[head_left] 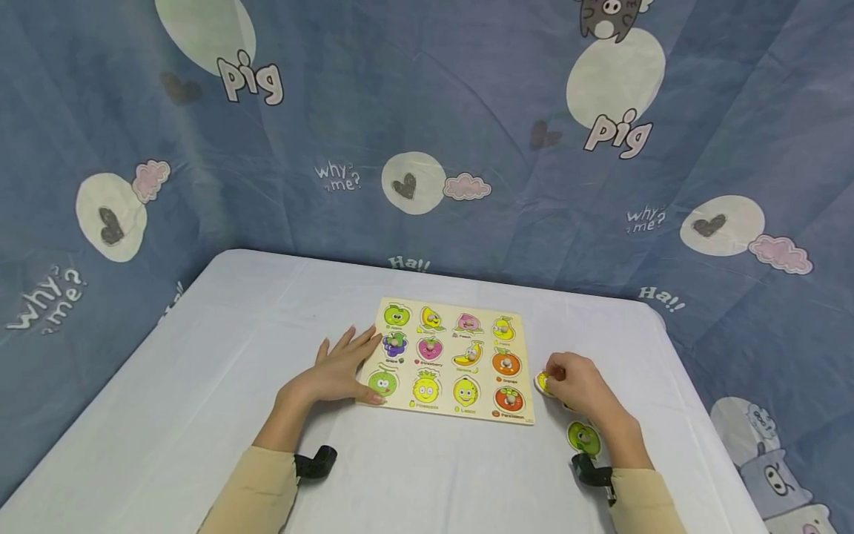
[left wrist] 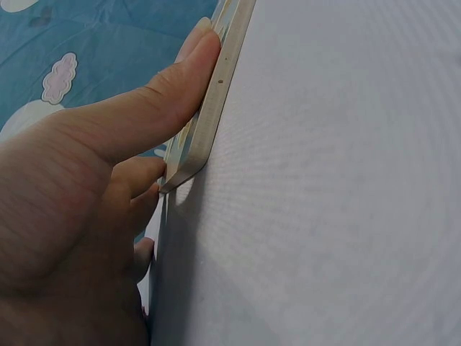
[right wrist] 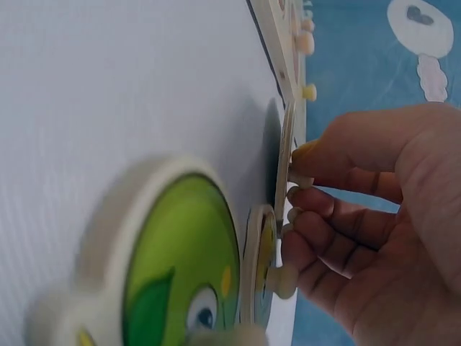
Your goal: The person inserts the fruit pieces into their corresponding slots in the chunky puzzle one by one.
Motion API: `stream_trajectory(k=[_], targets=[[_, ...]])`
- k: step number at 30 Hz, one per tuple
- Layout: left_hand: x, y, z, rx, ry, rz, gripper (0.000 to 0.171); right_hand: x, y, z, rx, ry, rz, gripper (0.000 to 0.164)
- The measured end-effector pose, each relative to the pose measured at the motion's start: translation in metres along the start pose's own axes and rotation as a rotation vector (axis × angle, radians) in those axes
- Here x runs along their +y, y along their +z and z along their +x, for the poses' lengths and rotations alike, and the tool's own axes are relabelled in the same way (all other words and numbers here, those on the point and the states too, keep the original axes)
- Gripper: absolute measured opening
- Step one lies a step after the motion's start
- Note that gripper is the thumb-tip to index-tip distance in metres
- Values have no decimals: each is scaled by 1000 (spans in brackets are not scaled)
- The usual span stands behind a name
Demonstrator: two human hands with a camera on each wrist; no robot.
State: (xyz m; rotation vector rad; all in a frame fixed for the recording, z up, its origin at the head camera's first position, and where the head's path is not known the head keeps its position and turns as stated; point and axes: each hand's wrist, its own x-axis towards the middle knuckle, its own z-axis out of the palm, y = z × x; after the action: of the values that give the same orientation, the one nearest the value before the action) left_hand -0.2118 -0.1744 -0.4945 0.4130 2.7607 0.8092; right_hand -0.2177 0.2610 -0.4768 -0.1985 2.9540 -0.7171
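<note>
A wooden fruit peg puzzle board [head_left: 408,304] lies flat on the table. My left hand [head_left: 340,371] rests at its left side, thumb on the near left corner and the other fingers spread along the edge. Beyond the board's right edge, my right hand [head_left: 579,382] pinches a yellow puzzle piece [head_left: 541,383] by its knob, thumb against fingertips. The right wrist view has this piece edge-on, tilted up beside the board; its picture is mostly hidden. A green puzzle piece [head_left: 584,439] lies below the right wrist. Another knobbed piece [right wrist: 261,259] sits between them, mostly covered by the hand in the head view.
Knobbed pieces such as the orange [head_left: 506,363] and strawberry [head_left: 429,349] sit in the board. The apple [head_left: 396,315], melon [head_left: 382,383], pineapple [head_left: 425,387] and lemon [head_left: 465,392] spots show no knob. White cloth [head_left: 427,482] covers the table; a blue patterned curtain [head_left: 427,245] hangs behind.
</note>
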Motion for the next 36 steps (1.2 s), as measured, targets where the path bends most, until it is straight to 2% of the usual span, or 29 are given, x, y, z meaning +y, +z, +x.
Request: stream_trajectory(k=[17,36], targets=[[0,-1,0,-3,4,2,123,-9,6,0,7,-34,27,5],[-1,0,0,0,4,-15,125,-30,15,3,-4,-103,64,3]])
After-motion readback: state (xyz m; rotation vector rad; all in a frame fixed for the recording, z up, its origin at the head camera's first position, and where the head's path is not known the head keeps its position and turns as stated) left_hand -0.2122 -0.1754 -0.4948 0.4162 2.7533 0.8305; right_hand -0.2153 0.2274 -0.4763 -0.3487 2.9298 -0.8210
